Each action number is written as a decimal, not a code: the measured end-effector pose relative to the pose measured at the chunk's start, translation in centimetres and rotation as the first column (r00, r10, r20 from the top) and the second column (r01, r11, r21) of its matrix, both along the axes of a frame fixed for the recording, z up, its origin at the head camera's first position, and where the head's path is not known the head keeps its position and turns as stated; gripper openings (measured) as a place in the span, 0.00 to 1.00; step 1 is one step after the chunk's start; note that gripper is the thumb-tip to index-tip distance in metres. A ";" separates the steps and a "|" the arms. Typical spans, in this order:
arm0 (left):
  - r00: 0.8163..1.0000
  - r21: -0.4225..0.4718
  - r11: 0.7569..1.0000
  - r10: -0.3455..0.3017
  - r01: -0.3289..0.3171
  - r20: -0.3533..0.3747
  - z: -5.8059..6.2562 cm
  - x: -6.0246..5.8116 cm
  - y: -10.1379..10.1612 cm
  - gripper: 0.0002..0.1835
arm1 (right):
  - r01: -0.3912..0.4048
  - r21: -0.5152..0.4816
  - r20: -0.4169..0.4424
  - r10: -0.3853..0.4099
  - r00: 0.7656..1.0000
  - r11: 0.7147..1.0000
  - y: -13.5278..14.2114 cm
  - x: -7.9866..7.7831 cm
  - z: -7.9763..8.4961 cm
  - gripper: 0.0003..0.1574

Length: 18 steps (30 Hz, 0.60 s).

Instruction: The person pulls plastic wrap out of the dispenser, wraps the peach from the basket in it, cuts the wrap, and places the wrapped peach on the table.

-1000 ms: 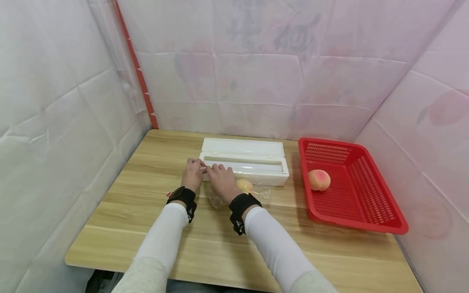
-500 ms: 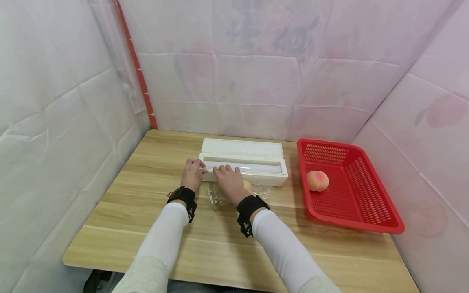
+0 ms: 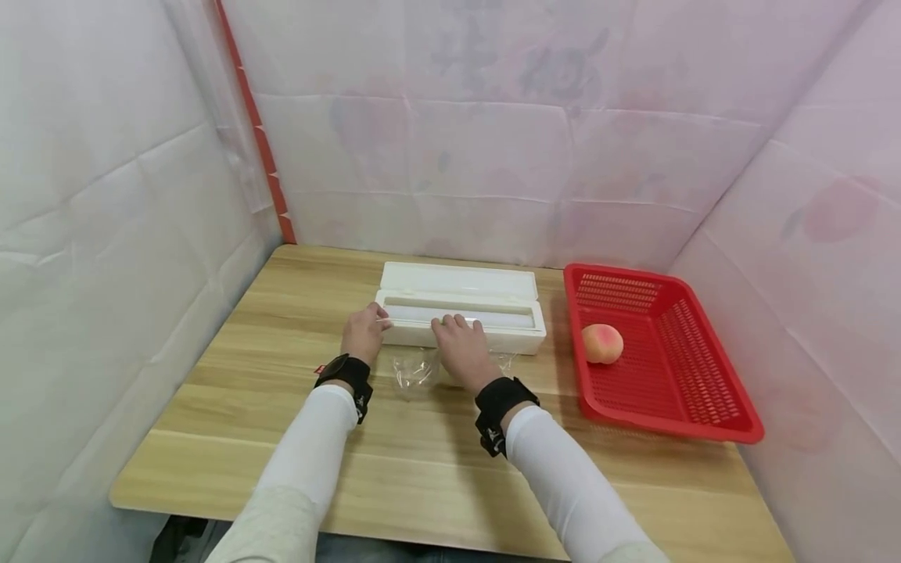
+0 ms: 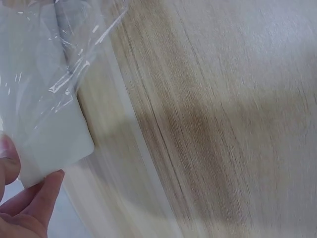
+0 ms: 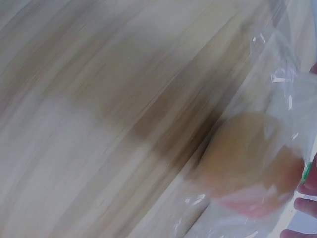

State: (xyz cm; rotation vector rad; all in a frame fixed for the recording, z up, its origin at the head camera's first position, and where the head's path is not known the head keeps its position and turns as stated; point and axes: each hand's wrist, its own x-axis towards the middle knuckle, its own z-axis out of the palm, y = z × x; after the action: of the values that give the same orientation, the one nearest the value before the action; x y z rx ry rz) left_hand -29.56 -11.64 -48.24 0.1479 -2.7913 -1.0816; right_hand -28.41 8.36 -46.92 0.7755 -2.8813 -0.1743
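Observation:
A white cling film box (image 3: 415,335) lies with its lid (image 3: 457,280) folded back and a pale roll inside. My left hand (image 3: 363,332) grips the box's left end, thumb on one side and fingertips (image 4: 52,186) on the other in the left wrist view. On the front edge, my right hand (image 3: 464,350) pinches a small green slide cutter (image 5: 306,171). Clear cling film (image 3: 415,371) hangs from the box's front onto the table. Under or within the film is a peach (image 5: 247,163), hidden behind my right hand in the head view.
A red plastic basket (image 3: 669,426) stands at the right of the wooden table (image 3: 246,438), holding one peach (image 3: 601,344). White sheeting (image 3: 493,156) walls the table at the back and both sides.
My right hand has slid rightward along the box's front edge, from beside my left hand to near the middle, with the green slide cutter. My left hand stays at the box's left end.

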 end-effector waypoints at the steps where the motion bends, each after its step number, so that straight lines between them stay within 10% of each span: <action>1: 1.000 0.008 1.000 0.000 0.000 -0.001 0.0 0.0 -0.1 0.09 | 0.004 -0.004 -0.004 -0.004 1.000 1.000 0.4 0.0 0.0 0.25; 18: 0.999 0.015 0.999 0.033 -0.033 0.024 0.1 0.1 0.2 0.08 | 0.058 0.021 -0.072 -0.056 0.996 0.998 6.4 1.1 0.0 0.30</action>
State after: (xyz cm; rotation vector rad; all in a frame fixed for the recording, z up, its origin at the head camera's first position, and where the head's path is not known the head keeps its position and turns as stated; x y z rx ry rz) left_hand -29.46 -11.44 -48.10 0.2091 -2.7915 -1.1011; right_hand -27.30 14.73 -46.91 0.6771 -2.8398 -0.2376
